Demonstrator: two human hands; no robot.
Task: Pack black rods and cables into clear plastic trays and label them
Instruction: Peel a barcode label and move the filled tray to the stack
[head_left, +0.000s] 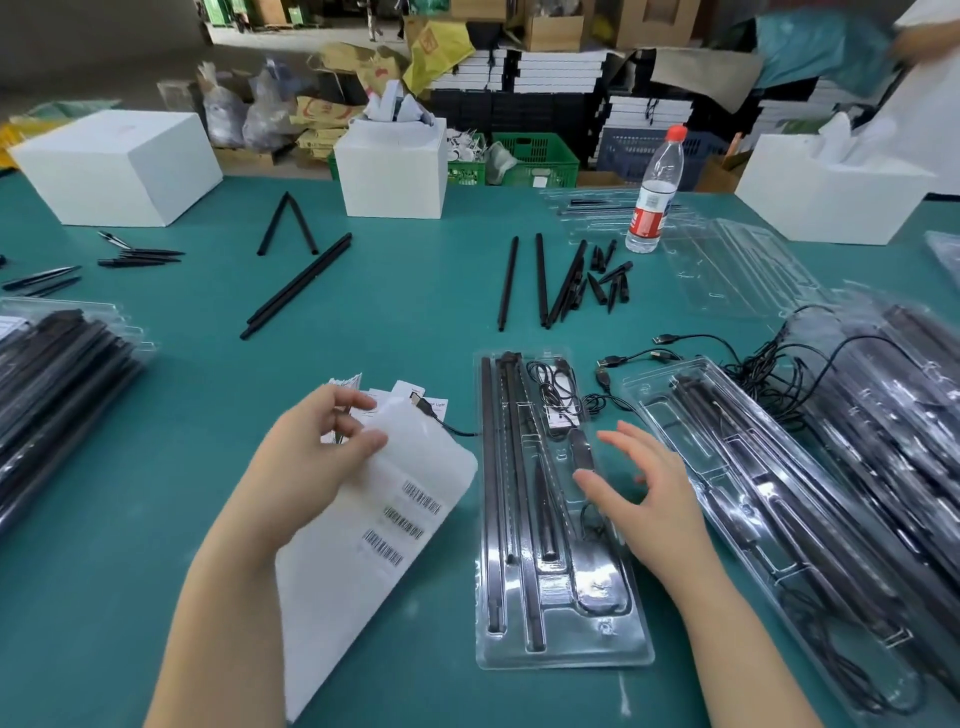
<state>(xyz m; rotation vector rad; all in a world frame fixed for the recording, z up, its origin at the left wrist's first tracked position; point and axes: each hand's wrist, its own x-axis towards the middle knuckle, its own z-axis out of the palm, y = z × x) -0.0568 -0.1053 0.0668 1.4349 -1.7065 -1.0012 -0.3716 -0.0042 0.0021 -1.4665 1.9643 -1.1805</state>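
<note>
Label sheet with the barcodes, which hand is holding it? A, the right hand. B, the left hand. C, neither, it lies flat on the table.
B: the left hand pinches the label sheet at its top edge, while the right hand hovers open over the tray.

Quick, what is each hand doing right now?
Left hand: closed, pinching the white barcode label sheet by its top edge.
Right hand: open, fingers spread, holding nothing, over the packed clear tray.
</note>
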